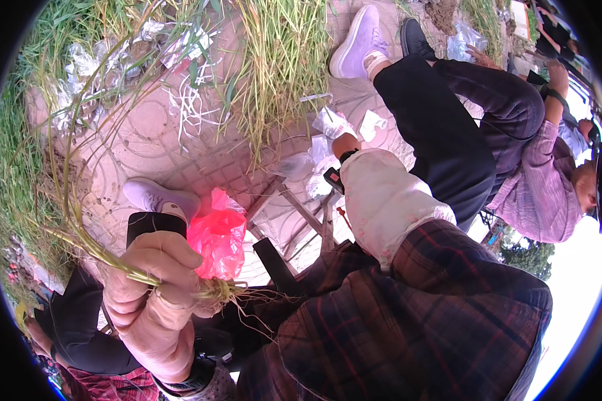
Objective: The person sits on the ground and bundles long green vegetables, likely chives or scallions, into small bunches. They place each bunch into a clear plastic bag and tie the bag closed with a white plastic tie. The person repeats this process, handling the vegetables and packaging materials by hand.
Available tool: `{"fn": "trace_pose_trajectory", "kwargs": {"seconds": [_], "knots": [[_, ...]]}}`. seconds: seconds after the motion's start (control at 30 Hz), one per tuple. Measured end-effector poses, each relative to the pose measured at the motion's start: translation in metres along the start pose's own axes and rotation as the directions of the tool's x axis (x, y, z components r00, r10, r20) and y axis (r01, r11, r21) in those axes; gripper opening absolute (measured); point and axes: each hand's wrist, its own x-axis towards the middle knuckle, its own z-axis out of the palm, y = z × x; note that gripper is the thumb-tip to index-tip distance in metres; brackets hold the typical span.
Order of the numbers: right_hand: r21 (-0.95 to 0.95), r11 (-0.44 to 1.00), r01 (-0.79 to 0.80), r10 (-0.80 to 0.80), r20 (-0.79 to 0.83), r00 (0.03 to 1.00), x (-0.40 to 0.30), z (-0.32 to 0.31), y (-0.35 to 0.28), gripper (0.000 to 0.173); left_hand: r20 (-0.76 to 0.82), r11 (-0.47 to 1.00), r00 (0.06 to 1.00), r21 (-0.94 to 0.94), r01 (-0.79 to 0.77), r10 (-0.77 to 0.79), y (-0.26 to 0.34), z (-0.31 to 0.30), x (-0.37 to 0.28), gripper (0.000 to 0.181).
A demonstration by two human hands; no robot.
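My left hand [153,295], at the lower left, is closed around several thin green plant stems [88,240]. Their pale, stringy roots [226,290] stick out on the side towards my plaid shirt. The long stems bend up past the left shoe. My right hand [342,144] reaches down beyond a pale sleeve cover and a black wristband. It is at a crumpled white, printed wrapper or cloth [332,123], beside the root ends of a large heap of cut green stalks [286,65]. Its fingers are hidden, so its hold is unclear.
A red plastic bag [218,240] lies beside my left shoe [155,195]. White strips [193,108] and clear plastic scraps [98,65] litter the paving. A folding stool frame [301,210] stands below my right arm. People sit close at the right [537,195] and lower left [85,321].
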Motion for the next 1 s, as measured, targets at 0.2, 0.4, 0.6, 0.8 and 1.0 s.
{"fn": "trace_pose_trajectory", "kwargs": {"seconds": [0.2,0.4,0.6,0.8,1.0], "knots": [[0.178,0.979,0.101,-0.084,-0.102,0.991,-0.005,-0.013,-0.019,0.045,0.126,0.985,0.986,0.121,-0.123,0.107,-0.012,-0.022,-0.008,0.033],[0.181,0.983,0.022,-0.008,-0.076,0.997,-0.013,-0.008,-0.04,0.058,0.032,0.998,0.999,0.045,-0.042,0.041,-0.01,-0.023,-0.01,0.032],[-0.06,0.997,-0.05,0.043,-0.098,0.994,0.015,-0.003,-0.013,0.022,0.008,1.0,1.0,0.015,-0.008,0.008,-0.012,-0.022,-0.009,0.035],[0.063,0.992,-0.106,0.116,-0.176,0.978,0.026,-0.033,-0.002,0.024,0.034,1.0,0.999,0.015,-0.002,0.001,-0.005,-0.014,-0.006,0.02],[-0.537,0.725,0.432,-0.563,-0.101,0.82,0.04,-0.032,0.013,0.018,0.094,0.994,0.99,-0.005,-0.106,0.105,-0.001,-0.001,-0.016,0.016]]}}
